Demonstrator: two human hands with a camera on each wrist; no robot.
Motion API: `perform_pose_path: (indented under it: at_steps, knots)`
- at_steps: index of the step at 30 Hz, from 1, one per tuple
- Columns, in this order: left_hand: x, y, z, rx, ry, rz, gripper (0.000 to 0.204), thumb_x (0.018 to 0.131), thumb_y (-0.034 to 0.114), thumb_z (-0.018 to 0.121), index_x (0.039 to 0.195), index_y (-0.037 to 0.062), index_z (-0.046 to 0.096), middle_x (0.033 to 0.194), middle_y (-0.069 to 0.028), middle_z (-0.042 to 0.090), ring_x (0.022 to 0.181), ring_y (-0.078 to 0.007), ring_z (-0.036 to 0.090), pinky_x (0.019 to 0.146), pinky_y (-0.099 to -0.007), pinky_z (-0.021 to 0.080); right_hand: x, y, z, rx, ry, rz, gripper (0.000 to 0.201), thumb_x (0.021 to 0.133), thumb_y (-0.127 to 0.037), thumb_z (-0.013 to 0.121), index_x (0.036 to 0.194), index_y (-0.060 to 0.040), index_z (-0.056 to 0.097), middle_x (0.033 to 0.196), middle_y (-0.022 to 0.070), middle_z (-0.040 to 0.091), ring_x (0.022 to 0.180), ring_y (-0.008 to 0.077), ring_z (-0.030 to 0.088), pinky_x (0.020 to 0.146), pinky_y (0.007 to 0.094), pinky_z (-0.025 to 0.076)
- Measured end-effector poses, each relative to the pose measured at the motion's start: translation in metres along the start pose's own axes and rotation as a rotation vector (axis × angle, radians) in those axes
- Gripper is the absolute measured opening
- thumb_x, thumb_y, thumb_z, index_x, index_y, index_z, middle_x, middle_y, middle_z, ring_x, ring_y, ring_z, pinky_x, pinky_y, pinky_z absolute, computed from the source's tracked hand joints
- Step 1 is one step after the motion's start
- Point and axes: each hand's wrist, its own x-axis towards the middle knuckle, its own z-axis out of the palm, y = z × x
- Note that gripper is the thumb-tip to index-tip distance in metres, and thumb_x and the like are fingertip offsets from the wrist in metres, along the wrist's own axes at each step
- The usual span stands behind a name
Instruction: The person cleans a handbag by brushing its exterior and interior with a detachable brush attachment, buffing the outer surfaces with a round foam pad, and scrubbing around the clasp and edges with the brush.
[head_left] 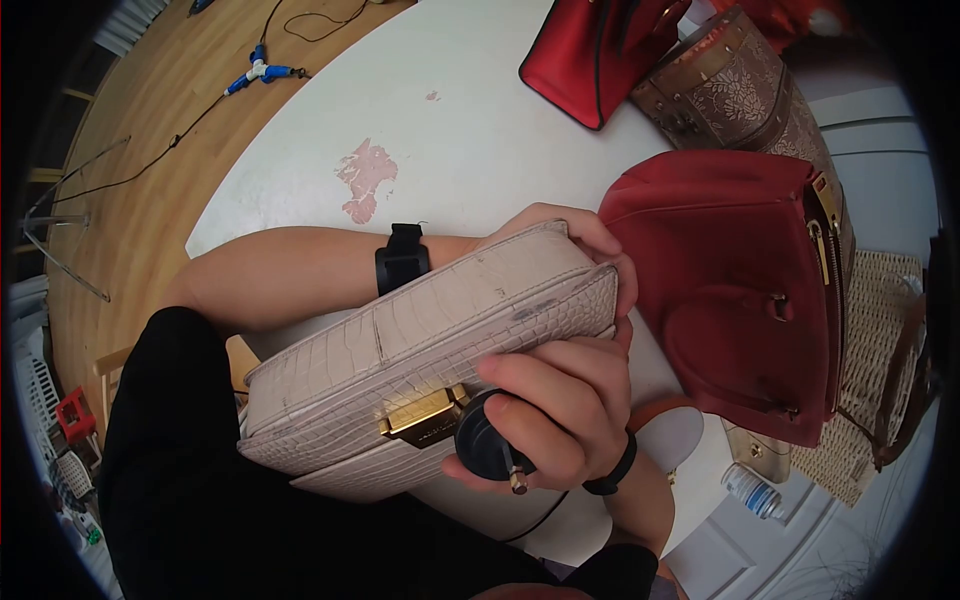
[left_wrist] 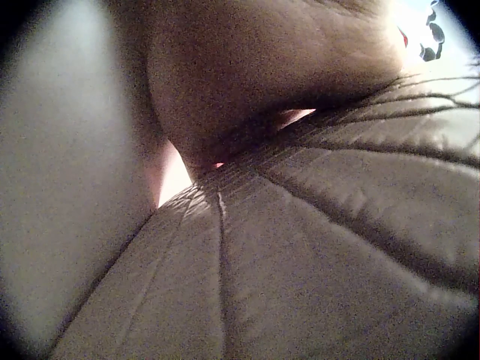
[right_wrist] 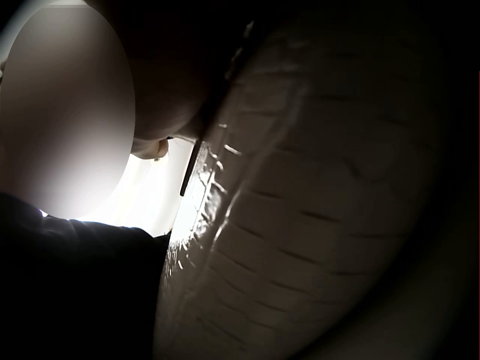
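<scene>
A beige crocodile-embossed handbag [head_left: 430, 345] with a gold clasp [head_left: 425, 412] is tilted above the lap. My left hand [head_left: 592, 232] reaches behind it and grips its far end, fingers bent round the corner. In the left wrist view, that hand lies against the creased bag panel [left_wrist: 300, 247]. My right hand [head_left: 565, 400] is at the clasp side, its fingers curled round a black round object [head_left: 482, 440] with a short copper-coloured tip [head_left: 518, 482]; I cannot tell its kind. The right wrist view is dark, with the bag's embossed side [right_wrist: 300, 225] filling much of it.
Beyond the bag stands a dark red handbag [head_left: 740, 270] on the white table [head_left: 480, 130]. Farther off are a bright red bag [head_left: 605, 60] and a brown patterned bag [head_left: 735, 95]. A woven mat [head_left: 870, 350] and a small white-and-blue bottle [head_left: 752, 492] lie to the right.
</scene>
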Motion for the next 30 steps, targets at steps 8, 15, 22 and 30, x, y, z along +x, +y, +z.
perform_pose_path:
  at_steps: [8,15,22,30]
  knots:
    - [-0.002,0.001,0.006,-0.035,0.051,-0.012,0.052,0.103,0.038,0.039,0.103,-0.0081,0.063,0.107,-0.0343,0.071,0.107,-0.042,0.069,0.102,-0.0483,0.051,-0.006,0.006,-0.012,-0.081,0.026,-0.002,0.048,0.084,-0.046,0.08,0.114,-0.0129,0.062,0.111,0.005,0.071,0.095,0.0217,0.064,0.077,0.0345,0.051]
    - [-0.007,0.003,-0.004,0.007,0.162,0.038,0.042,0.104,0.034,0.045,0.097,-0.0023,0.065,0.092,-0.0134,0.069,0.085,-0.0192,0.064,0.085,-0.031,0.05,-0.015,0.047,-0.036,0.0,0.061,0.171,0.071,0.064,-0.043,0.095,0.115,-0.0083,0.059,0.114,0.0118,0.071,0.091,0.0275,0.066,0.08,0.0394,0.051]
    - [-0.007,0.003,-0.002,-0.022,0.098,0.081,0.033,0.104,0.031,0.047,0.097,0.0031,0.063,0.089,-0.0066,0.066,0.08,-0.0154,0.061,0.081,-0.0292,0.049,-0.012,0.047,-0.029,0.061,0.1,0.093,0.07,0.064,-0.039,0.094,0.114,-0.0071,0.057,0.121,0.0148,0.07,0.1,0.0307,0.064,0.082,0.0406,0.056]
    - [-0.012,0.005,0.005,-0.029,0.218,0.073,0.029,0.103,0.022,0.051,0.098,-0.002,0.068,0.092,-0.0081,0.069,0.082,-0.0137,0.064,0.082,-0.0269,0.051,-0.006,0.048,-0.028,0.068,0.084,0.09,0.06,0.065,-0.04,0.094,0.105,-0.0072,0.062,0.118,0.0125,0.069,0.098,0.0305,0.063,0.077,0.0408,0.058]
